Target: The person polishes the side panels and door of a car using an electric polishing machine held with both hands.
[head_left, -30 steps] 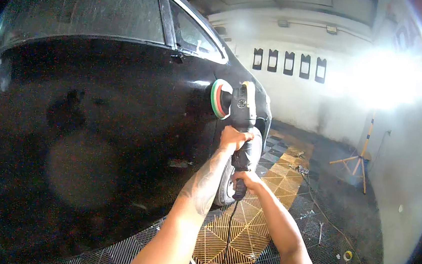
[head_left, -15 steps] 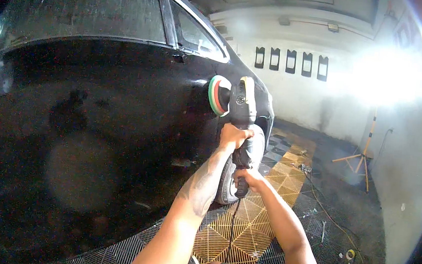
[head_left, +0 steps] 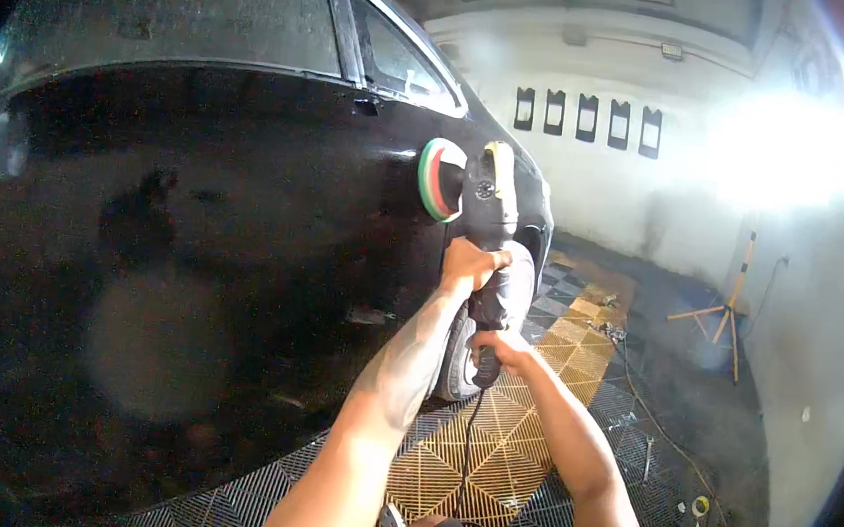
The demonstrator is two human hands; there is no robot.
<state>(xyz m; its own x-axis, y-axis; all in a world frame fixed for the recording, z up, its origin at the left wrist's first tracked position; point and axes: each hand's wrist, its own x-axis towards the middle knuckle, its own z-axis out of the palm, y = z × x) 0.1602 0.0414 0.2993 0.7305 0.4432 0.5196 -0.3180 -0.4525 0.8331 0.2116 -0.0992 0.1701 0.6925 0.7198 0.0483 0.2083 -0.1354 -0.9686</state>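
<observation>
Left hand gripping polisher mid-body, centre frame; right hand closed round handle end below. Uneven pressure could let pad mark car panel, left of frame.

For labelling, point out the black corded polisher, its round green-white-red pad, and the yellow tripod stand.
Black corded polisher (head_left: 492, 211): head view, on its housing.
Round green-white-red pad (head_left: 431, 179): head view, on its layered edge.
Yellow tripod stand (head_left: 740, 281): head view, on its upright pole.

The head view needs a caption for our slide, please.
Left hand and right hand grip a corded polisher, its round pad facing a black car.
</observation>
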